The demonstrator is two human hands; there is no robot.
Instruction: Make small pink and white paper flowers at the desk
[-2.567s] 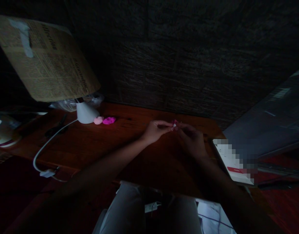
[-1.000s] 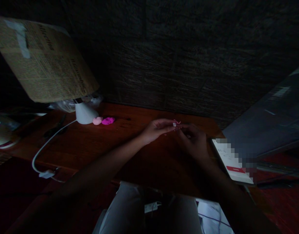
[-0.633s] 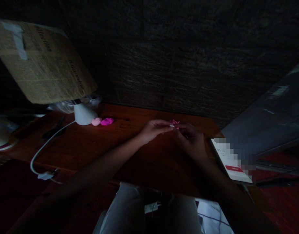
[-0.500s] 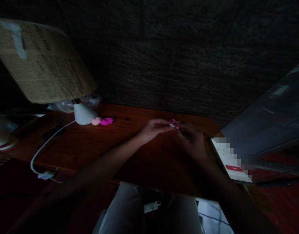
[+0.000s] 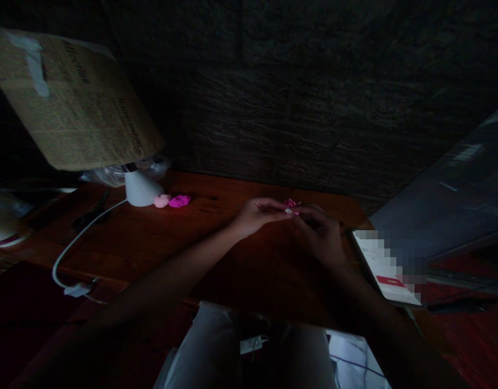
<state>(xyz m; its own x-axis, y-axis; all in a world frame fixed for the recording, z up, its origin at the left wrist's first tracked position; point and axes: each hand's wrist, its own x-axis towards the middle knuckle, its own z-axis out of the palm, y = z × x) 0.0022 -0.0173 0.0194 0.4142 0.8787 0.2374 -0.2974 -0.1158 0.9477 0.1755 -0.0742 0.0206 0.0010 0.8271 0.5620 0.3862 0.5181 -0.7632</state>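
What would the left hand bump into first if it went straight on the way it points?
Most likely the right hand: the left hand points toward it, with the small pink piece between their fingers. Depth is hard to judge here.

lampshade (image 5: 82,102): cut by left edge | pink piece (image 5: 290,203): detail too small | screen (image 5: 376,266): partly pixelated

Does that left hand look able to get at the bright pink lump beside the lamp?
Probably yes: I see nothing standing between the left hand and the bright pink lump. That hand is pinching a small pink-and-white piece, though, which may hamper grasping.
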